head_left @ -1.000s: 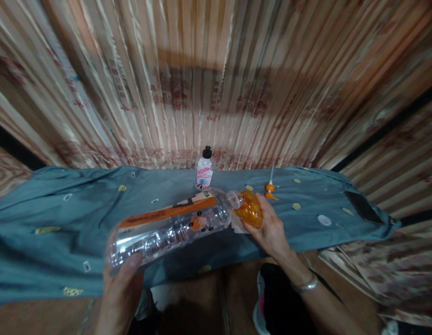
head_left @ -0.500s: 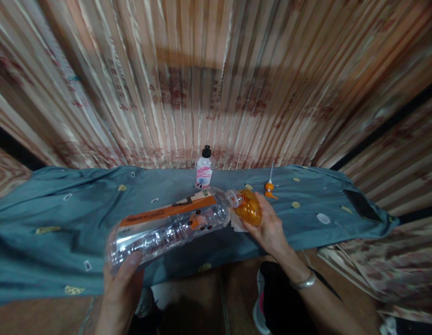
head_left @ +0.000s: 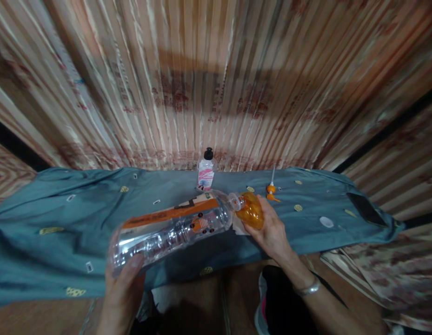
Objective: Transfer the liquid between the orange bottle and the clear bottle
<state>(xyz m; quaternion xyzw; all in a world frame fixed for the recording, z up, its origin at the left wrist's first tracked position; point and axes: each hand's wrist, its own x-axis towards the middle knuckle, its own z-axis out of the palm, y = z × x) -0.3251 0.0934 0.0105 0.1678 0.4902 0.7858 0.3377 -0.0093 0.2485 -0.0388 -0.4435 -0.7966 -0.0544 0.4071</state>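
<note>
A large clear plastic bottle point(head_left: 177, 230) with an orange label lies tilted across the view, its mouth toward the right. My left hand point(head_left: 127, 279) grips its base end, thumb on top. My right hand point(head_left: 273, 230) is wrapped round a small amber bottle point(head_left: 251, 211), whose opening meets the mouth of the large bottle. I cannot make out any liquid passing between them. Beyond the two bottles, an orange pump top point(head_left: 271, 189) with a clear tube lies on the cloth. A small bottle with a black cap point(head_left: 206, 172) and a pink-and-white label stands behind the large bottle.
Blue-green patterned cloth point(head_left: 97, 204) covers the table. A dark phone-like slab point(head_left: 367, 209) and a pale round disc point(head_left: 326, 222) lie at the right. White paper point(head_left: 240, 226) shows under the amber bottle. A pleated curtain point(head_left: 209, 83) hangs behind; dark bars slant at both sides.
The whole view has shifted slightly, so everything sits a little lower and to the right. Both hands keep their grips, and the two bottle mouths stay together.
</note>
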